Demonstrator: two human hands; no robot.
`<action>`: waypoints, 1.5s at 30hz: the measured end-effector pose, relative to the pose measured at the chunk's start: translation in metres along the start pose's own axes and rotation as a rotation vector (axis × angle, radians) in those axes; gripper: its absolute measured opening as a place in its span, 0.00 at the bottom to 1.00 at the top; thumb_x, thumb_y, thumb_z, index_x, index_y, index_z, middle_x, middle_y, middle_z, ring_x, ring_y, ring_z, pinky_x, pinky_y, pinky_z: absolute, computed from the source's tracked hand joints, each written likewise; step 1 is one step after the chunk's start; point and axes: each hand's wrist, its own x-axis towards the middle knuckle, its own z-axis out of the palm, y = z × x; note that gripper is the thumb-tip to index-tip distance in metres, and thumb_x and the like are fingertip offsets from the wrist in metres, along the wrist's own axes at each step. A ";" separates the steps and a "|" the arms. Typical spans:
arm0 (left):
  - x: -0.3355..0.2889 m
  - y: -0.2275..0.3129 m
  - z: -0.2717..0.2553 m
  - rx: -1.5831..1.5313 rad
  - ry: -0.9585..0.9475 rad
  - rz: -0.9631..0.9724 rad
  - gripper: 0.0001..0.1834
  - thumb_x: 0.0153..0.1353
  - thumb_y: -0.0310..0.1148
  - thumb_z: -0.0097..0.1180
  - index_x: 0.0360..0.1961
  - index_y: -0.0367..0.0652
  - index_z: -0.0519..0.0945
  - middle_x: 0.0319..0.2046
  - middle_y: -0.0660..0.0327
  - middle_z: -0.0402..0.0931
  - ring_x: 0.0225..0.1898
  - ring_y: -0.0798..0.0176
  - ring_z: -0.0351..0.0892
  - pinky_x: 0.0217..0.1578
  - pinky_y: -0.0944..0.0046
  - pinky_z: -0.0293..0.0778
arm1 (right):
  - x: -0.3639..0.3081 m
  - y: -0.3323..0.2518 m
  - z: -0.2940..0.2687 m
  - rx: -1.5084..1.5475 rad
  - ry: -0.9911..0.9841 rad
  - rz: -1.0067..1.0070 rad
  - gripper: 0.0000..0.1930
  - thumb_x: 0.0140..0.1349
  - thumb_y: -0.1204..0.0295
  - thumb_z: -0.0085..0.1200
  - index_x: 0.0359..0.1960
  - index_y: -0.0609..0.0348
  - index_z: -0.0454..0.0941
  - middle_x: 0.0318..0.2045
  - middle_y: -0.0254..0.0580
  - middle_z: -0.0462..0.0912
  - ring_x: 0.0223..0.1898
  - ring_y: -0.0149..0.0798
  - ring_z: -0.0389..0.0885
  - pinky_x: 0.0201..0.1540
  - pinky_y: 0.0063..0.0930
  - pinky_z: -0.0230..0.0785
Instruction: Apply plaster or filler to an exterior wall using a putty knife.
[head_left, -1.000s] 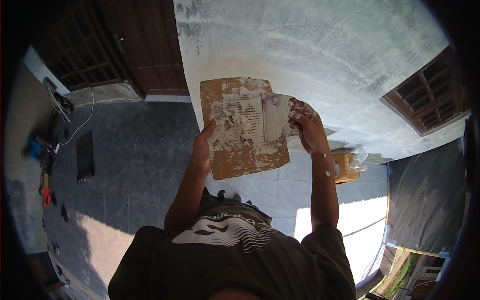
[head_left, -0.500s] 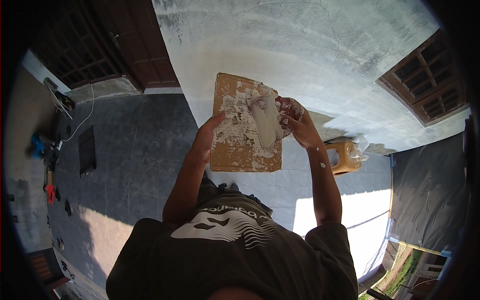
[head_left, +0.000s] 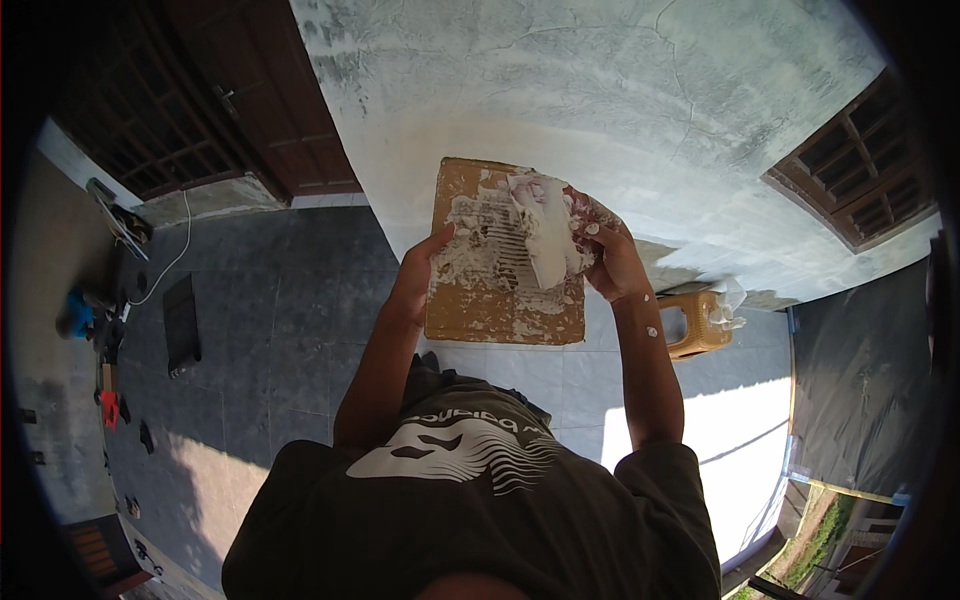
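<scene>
My left hand (head_left: 415, 268) grips the left edge of a flat brown board (head_left: 462, 318), its thumb lying on the top face. White putty (head_left: 475, 215) is smeared over the middle of the board, with ridged streaks in it. At the board's right side my right hand (head_left: 613, 268) is closed round a putty knife (head_left: 543, 235). A thick layer of white putty coats its blade, which lies over the right part of the board. Putty spots mark my right thumb and forearm. The putty knife's handle is mostly hidden by my fingers and smears.
In front rises a wall (head_left: 500, 80) with patchy white and grey plaster. A yellow-brown plastic stool (head_left: 692, 322) with a clear bag on it stands at right by the wall. Left are a dark door (head_left: 262, 100), a white cable (head_left: 178, 255) and a black flat object (head_left: 182, 320) on the tiles.
The putty knife has shifted slightly right and turned across the board, uncovering more ridged streaks. Its blade now carries a thicker, rougher heap of putty. My left hand keeps its hold.
</scene>
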 end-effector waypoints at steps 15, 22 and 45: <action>0.032 0.048 0.014 0.123 -0.040 0.048 0.24 0.64 0.43 0.43 0.55 0.37 0.65 0.47 0.53 0.72 0.46 0.57 0.75 0.48 0.57 0.72 | 0.034 -0.002 0.096 -1.802 0.172 -0.632 0.27 0.47 0.79 0.51 0.52 0.64 0.60 0.34 0.53 0.77 0.27 0.53 0.80 0.25 0.39 0.73; 0.051 0.044 0.008 0.063 0.027 -0.007 0.21 0.66 0.42 0.40 0.53 0.40 0.68 0.46 0.56 0.74 0.45 0.60 0.76 0.46 0.58 0.73 | 0.039 0.044 0.102 -2.194 -0.083 -0.561 0.26 0.52 0.73 0.50 0.56 0.61 0.63 0.38 0.47 0.76 0.28 0.40 0.81 0.23 0.30 0.74; 0.052 0.051 0.005 0.084 -0.004 0.048 0.25 0.63 0.42 0.46 0.56 0.36 0.65 0.48 0.52 0.72 0.48 0.55 0.74 0.49 0.55 0.70 | 0.052 -0.028 0.031 -0.072 0.255 -0.151 0.21 0.57 0.77 0.40 0.55 0.62 0.67 0.48 0.42 0.76 0.48 0.37 0.76 0.50 0.30 0.69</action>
